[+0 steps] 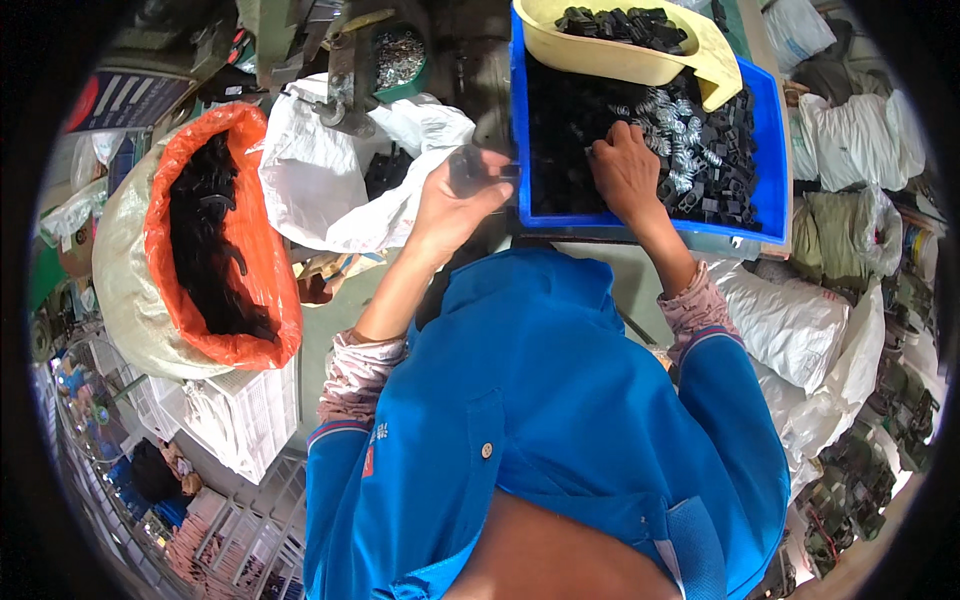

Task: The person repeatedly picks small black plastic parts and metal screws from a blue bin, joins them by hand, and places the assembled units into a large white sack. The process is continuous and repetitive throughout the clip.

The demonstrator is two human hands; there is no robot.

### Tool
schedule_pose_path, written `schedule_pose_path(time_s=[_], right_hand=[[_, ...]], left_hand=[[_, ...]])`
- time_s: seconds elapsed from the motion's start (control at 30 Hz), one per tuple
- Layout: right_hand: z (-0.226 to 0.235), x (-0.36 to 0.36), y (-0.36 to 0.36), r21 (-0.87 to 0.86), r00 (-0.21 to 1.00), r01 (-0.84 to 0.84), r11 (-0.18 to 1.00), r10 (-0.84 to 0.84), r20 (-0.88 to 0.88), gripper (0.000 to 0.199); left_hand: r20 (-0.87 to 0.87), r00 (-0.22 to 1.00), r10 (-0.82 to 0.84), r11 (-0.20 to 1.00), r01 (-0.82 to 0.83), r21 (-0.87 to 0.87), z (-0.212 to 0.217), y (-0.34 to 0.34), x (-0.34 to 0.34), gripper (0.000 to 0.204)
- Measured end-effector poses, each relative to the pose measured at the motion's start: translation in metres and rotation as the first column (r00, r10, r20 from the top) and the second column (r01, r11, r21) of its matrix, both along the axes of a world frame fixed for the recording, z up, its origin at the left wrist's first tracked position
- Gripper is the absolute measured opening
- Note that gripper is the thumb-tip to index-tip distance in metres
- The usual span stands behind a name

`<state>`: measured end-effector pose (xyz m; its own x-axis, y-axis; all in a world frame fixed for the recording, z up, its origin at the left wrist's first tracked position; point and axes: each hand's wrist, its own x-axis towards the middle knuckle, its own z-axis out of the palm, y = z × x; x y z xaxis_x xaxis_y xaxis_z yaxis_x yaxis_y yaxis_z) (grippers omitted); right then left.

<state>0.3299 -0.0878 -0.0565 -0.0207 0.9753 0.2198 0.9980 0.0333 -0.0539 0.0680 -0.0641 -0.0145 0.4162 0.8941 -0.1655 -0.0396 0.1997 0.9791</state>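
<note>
My left hand (452,208) is closed around a dark, blurred black part (468,172), held just left of a blue bin (640,222). My right hand (628,172) is inside that bin, its fingertips pinched together and pointing down among black plastic pieces (725,180). Whatever those fingertips hold is hidden. Beside the right hand lies a heap of silvery coil springs (672,135). A pale yellow scoop-shaped tray (600,52) rests across the far side of the bin, with more small black pieces (622,25) in it.
On the left stands a large sack with an orange liner (275,310), holding long black parts (215,210). A white bag (315,170) lies open beside a metal fixture (342,95). Farther back is a green cup (402,88) of small metal pieces. White sacks (780,315) crowd the right.
</note>
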Motion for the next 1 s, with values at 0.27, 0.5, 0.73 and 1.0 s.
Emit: schedule_pose_path(time_s=[0.27,0.5,0.73,1.0], right_hand=[[0.023,0.027,-0.028,-0.178,0.474,0.213,0.961,-0.261,-0.841,0.013],[0.042,0.106,-0.026,0.045,0.628,0.520,0.853,-0.346,-0.697,0.014],[0.032,0.061,-0.009,0.271,0.898,0.036,0.962,0.088,-0.431,0.013],[-0.015,-0.018,0.038,-0.079,0.939,-0.302,0.950,0.311,0.144,0.009]], left_hand=[[0.167,0.984,-0.056,0.972,0.091,-0.215,0.018,0.009,0.023,0.031],[0.191,0.978,-0.087,0.963,0.132,-0.234,0.002,0.008,0.041,0.030],[0.186,0.983,-0.009,0.948,0.068,-0.312,0.001,0.010,0.045,0.029],[0.188,0.976,0.113,0.966,-0.063,-0.250,0.006,0.032,0.035,0.009]])
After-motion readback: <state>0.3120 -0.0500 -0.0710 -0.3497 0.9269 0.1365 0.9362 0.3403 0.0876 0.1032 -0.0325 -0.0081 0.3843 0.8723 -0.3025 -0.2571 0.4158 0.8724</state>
